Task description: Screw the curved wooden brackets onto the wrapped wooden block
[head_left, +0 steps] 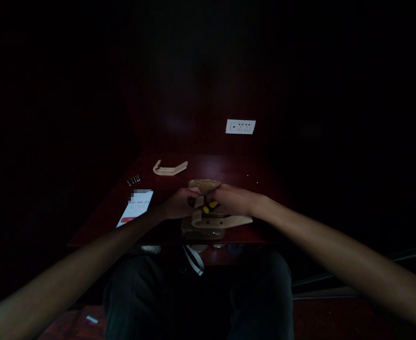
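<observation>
A curved pale wooden piece with two dark holes (229, 221) lies near the table's front edge, over a brown block wrapped in clear film (205, 185). My left hand (181, 203) is closed at the curved end of the wooden piece; what its fingers grip there is hard to make out. My right hand (229, 199) has its fingers wrapped round a yellow and black screwdriver handle (211, 207), just above the wood. The two hands nearly meet. The tool's tip is hidden.
Another curved wooden piece (170, 169) rests further back on the dark red table (101, 217). Several small screws (134, 180) and a lit phone (136, 206) are at the left. Two tiny bits lie at the right. A white socket plate (241, 126) is on the wall.
</observation>
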Tool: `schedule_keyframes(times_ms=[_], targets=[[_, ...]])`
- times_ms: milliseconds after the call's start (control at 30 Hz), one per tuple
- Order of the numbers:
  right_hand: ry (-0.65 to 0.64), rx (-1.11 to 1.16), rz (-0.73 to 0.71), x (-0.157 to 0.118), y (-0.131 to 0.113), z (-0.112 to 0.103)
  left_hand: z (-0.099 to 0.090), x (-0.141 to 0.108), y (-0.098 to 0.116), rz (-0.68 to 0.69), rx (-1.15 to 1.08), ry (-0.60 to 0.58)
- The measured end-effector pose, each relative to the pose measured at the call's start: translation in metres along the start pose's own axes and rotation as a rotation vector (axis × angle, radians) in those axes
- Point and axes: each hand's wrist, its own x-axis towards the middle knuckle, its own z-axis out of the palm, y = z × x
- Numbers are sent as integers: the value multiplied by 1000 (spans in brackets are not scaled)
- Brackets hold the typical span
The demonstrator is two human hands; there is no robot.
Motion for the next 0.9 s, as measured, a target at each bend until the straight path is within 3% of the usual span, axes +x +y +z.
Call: schedule_keyframes(times_ms=[133,333,500,733,900], targets=[[-4,7,10,0,0,0,3,-1,-2,-27,23,18],[86,12,-95,-1,-1,-2,6,-3,-2,-68,45,61],[46,-1,-57,-4,2,2,3,-3,0,-50,79,32],[77,51,-80,-1,0,0,-8,-1,5,-50,114,-86],[58,54,-103,0,-3,-4,-28,1,17,-94,87,-352]])
